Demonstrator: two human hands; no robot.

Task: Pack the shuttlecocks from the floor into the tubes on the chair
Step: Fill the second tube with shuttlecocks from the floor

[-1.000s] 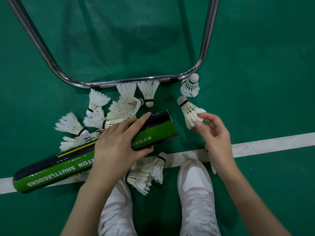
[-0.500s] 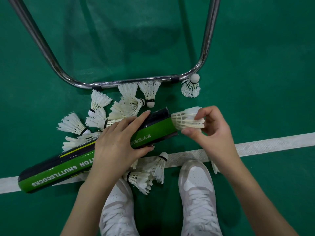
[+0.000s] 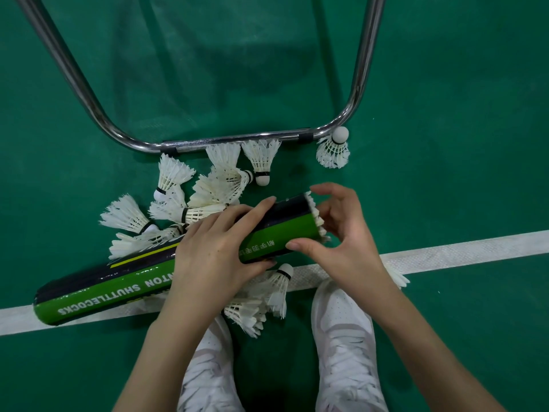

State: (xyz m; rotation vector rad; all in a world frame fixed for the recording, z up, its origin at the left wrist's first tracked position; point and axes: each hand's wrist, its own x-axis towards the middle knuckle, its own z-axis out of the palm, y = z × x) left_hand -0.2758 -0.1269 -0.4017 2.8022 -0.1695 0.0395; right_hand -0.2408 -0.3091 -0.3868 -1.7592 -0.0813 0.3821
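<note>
The shuttlecock (image 3: 319, 217) is now nearly inside the tube (image 3: 142, 281); left fingers (image 3: 237, 215) clamp the tube, right fingers (image 3: 332, 194) curl at its mouth

Your single head camera looks steeply down, close over both hands, the tube (image 3: 184, 272) and your shoes (image 3: 344, 346) on the green floor (image 3: 445, 114).

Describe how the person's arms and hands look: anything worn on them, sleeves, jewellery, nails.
Both forearms are bare as far as the frame shows, no sleeves in view. The left hand and right hand wear no gloves, and no rings, watch or bracelets show. The fingernails are short, with no evident coloured polish.
</note>
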